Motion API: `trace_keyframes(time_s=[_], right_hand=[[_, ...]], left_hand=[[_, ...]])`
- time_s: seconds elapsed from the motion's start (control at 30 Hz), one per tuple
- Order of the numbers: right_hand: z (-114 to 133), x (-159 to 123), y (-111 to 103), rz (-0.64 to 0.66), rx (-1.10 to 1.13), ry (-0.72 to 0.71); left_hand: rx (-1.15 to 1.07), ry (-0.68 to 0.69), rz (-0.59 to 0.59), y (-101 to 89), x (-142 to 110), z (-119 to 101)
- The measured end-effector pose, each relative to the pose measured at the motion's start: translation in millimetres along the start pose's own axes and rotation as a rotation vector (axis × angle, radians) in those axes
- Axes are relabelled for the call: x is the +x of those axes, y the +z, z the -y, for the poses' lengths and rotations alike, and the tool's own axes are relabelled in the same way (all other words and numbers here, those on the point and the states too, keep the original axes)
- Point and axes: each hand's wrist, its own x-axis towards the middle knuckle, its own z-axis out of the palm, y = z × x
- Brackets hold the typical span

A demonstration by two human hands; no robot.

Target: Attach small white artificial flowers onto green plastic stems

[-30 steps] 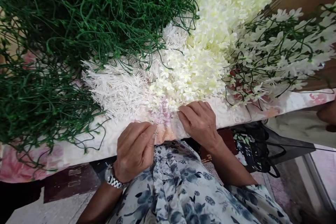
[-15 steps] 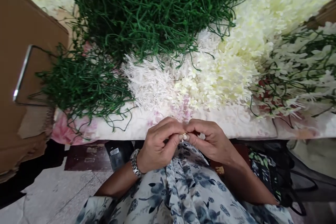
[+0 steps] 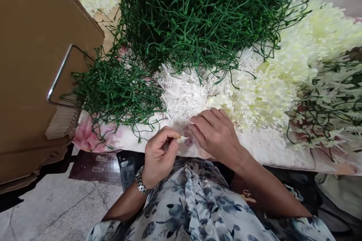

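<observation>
My left hand [image 3: 158, 156] pinches a small white flower piece [image 3: 182, 139] between thumb and forefinger, just above the edge of the cloth-covered table [image 3: 263, 147]. A metal watch [image 3: 140, 182] sits on that wrist. My right hand [image 3: 216, 133] lies palm down on the cloth with fingers curled, its fingertips at the edge of a heap of spiky white plastic centres [image 3: 183, 94]. What it grips, if anything, is hidden. A pile of cream petals [image 3: 271, 83] lies to its right.
A large tangle of green plastic stems [image 3: 198, 19] covers the back of the table. Finished white flower sprigs [image 3: 330, 101] lie at the right. A brown cardboard box [image 3: 34, 64] with a metal handle stands at the left. A tiled floor shows below.
The view has swung left, bringing the box in. My hands, joined in front of me half a second ago, have parted; the right has gone back to the white pile.
</observation>
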Motion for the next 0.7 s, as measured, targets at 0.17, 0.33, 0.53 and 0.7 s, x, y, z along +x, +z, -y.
trace_keyframes(time_s=[0.17,0.33,0.53,0.7], right_hand=[[7,19,11,0.027,-0.135,-0.046],[4,23,12,-0.023,-0.129,-0.068],[-7,13,3,-0.115,0.098,0.048],[-10,-10,-3,-0.150,0.197,0.093]], left_hand=[[0.073,0.038,0.065,-1.9,7,2],[0.136,0.099,0.075,-1.5,15,3],[0.226,0.147,0.040,2.6,21,2],[0.164,0.128,0.006,-0.5,17,-1]])
